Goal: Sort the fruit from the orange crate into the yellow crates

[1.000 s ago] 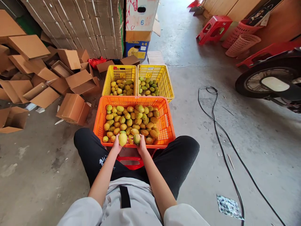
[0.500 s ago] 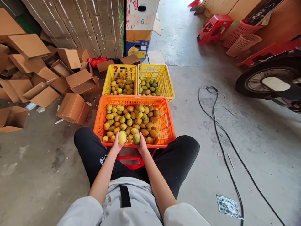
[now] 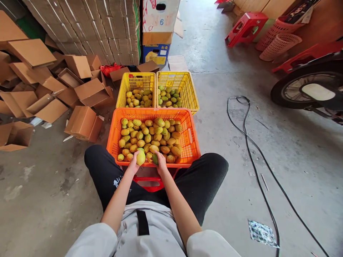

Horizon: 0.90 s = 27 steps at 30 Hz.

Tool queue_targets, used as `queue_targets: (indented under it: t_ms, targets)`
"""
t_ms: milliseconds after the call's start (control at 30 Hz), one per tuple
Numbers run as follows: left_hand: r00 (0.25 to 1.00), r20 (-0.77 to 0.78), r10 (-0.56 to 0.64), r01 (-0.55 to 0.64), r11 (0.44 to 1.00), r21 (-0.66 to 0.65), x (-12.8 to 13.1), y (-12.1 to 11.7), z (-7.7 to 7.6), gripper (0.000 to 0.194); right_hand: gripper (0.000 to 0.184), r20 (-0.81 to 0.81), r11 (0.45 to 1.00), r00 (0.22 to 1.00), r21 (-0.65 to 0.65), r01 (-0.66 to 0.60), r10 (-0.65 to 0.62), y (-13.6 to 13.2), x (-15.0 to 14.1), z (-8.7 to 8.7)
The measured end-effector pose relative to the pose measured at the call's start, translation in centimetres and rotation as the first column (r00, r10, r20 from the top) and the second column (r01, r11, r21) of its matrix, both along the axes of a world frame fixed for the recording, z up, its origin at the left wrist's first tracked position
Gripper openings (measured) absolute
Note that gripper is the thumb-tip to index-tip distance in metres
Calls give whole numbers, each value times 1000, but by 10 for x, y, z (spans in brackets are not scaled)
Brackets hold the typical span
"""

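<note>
Between my knees stands an orange crate [image 3: 193, 151] holding many oval fruits [image 3: 154, 139], yellow to green and mottled, like small papayas or mangoes. Over its near edge, my left hand [image 3: 133, 162] is closed around a yellow-green oval fruit [image 3: 140, 158]. Close beside it on the right, my right hand [image 3: 161, 162] grips a darker green oval fruit [image 3: 155, 159], partly hidden by the fingers. The two held fruits are a small gap apart.
Behind the orange crate are two yellow crates [image 3: 121, 89] [image 3: 194, 91] with similar fruits. Loose cardboard boxes [image 3: 92, 92] lie at left. At right are a black cable [image 3: 245, 134], a red stool [image 3: 248, 28] and a motorbike wheel [image 3: 297, 89].
Both held fruits have been turned in my hands; the right one now shows less behind my fingers. The hands stay over the crate's near edge. The view has shifted slightly.
</note>
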State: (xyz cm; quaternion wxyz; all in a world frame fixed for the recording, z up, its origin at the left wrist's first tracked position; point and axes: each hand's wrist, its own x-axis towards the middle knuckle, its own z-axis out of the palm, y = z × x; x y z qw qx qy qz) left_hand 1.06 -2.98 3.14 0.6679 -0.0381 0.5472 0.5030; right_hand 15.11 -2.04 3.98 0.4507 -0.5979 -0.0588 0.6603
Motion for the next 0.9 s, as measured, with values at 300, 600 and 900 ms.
queue_targets:
  t_ms: [300, 600, 900]
  targets:
    - [995, 97, -6, 8, 1000, -21, -2, 3, 2, 34, 23, -102, 999, 995, -34, -20, 16, 2, 1, -6]
    - [991, 134, -16, 25, 997, -67, -2, 5, 10, 41, 16, -126, 998, 992, -62, -14, 6, 3, 3, -9]
    - [987, 82, -135, 135, 991, 9, -6, 1, 7, 26, 41, 64, 997, 997, 53, -53, 49, 0, -2, -9]
